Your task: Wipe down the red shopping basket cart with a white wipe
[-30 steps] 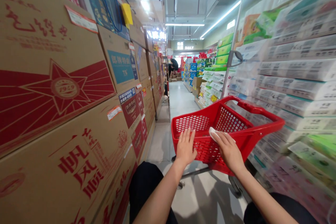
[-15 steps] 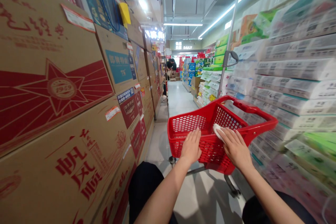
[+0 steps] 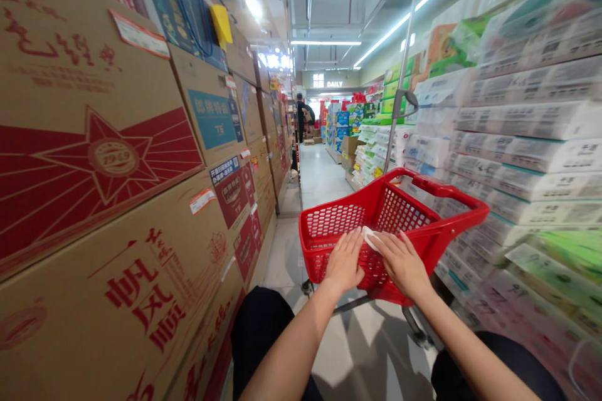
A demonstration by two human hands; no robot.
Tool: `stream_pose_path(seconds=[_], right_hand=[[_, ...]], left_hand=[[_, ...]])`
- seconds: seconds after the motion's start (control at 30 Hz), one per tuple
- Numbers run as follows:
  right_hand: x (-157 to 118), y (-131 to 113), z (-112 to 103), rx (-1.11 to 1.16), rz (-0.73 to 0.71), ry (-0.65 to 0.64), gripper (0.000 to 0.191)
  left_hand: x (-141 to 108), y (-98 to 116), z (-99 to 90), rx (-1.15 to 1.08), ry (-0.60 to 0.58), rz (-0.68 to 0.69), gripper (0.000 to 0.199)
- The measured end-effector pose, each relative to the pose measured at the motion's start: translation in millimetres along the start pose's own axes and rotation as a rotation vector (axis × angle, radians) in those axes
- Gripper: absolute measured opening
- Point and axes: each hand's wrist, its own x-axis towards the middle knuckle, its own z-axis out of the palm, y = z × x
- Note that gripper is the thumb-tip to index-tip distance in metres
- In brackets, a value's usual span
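Observation:
A red plastic shopping cart with perforated basket walls stands side-on before me. My left hand lies on its near side, fingers stretched out flat with the tips by the top rim. Just to the right, my right hand presses a folded white cloth against the same rim. Most of the cloth is under the fingers, so whether it is a cloth or a paper wipe is hard to tell. The fingertips of both hands are close together.
Stacked cardboard cartons wall the left side. Packs of tissue paper rise on the right, behind the cart handle. A pole with a sign stands beyond the cart. Down the aisle, a person is beside boxes.
My right hand has slid left along the rim with the white cloth, closer to my left hand. The cart has shifted slightly left in view. The distant person has straightened up somewhat.

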Motion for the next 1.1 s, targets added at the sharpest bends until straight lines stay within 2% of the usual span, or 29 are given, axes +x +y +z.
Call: stream_pose_path(seconds=[0.2, 0.27, 0.33, 0.43, 0.53, 0.6, 0.67, 0.73, 0.87, 0.93, 1.0, 1.1], right_hand=[[-15, 64, -24, -0.086, 0.096, 0.047, 0.071], [-20, 76, -27, -0.109, 0.129, 0.057, 0.068], [-23, 75, -24, -0.123, 0.179, 0.070, 0.065], [-24, 53, -11, -0.116, 0.206, 0.086, 0.066], [-24, 28, -1, -0.069, 0.125, 0.054, 0.072], [-25, 21, -1, -0.051, 0.066, 0.026, 0.074], [-27, 28, -7, -0.058, 0.023, -0.001, 0.074], [-30, 45, -18, -0.081, 0.016, -0.016, 0.073], [-37, 86, -38, -0.144, 0.104, 0.023, 0.070], [-39, 96, -40, -0.166, 0.157, 0.039, 0.070], [-38, 94, -35, -0.170, 0.209, 0.062, 0.070], [-33, 67, -18, -0.136, 0.227, 0.077, 0.068]], left_hand=[[-2, 3, 0.2, -0.003, -0.011, -0.002, 0.098], [-1, 7, 2.1, 0.001, -0.007, 0.000, 0.099], [0, 11, 4.8, 0.002, -0.003, -0.007, 0.099], [3, 17, 8.5, 0.004, 0.002, -0.022, 0.099], [5, 20, 9.6, 0.007, -0.004, -0.015, 0.098], [5, 19, 8.7, 0.010, -0.014, -0.002, 0.098], [4, 19, 7.4, 0.013, -0.020, 0.006, 0.099], [4, 18, 6.5, 0.015, -0.020, 0.006, 0.100], [4, 20, 7.8, 0.021, -0.017, 0.001, 0.103], [6, 21, 9.6, 0.018, -0.018, 0.003, 0.104], [8, 24, 11.6, 0.018, -0.018, 0.001, 0.104], [10, 26, 13.9, 0.030, -0.015, -0.008, 0.103]])
